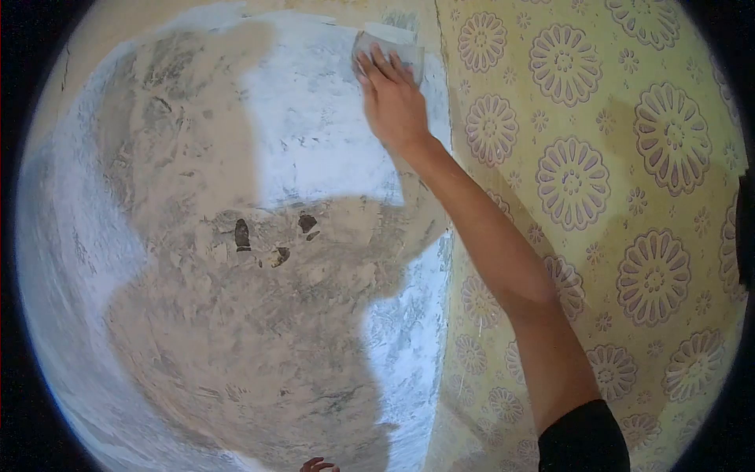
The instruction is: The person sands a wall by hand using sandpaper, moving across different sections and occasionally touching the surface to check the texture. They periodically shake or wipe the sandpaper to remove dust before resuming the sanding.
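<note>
My right hand (393,98) reaches up to the top of the plastered wall (314,149), its fingers spread over a thin greyish sheet-like piece (410,57) and pressing it flat against the surface. A bright white patch of wall lies below and left of it. Of my left hand (318,465), only some bent fingertips show at the bottom edge; whatever they hold, if anything, is out of view.
Yellow wallpaper (572,182) with flower rosettes covers the right side, meeting the plaster along a vertical edge. Dark holes (242,234) mark the middle of the rough plaster. Shadows fall across the wall.
</note>
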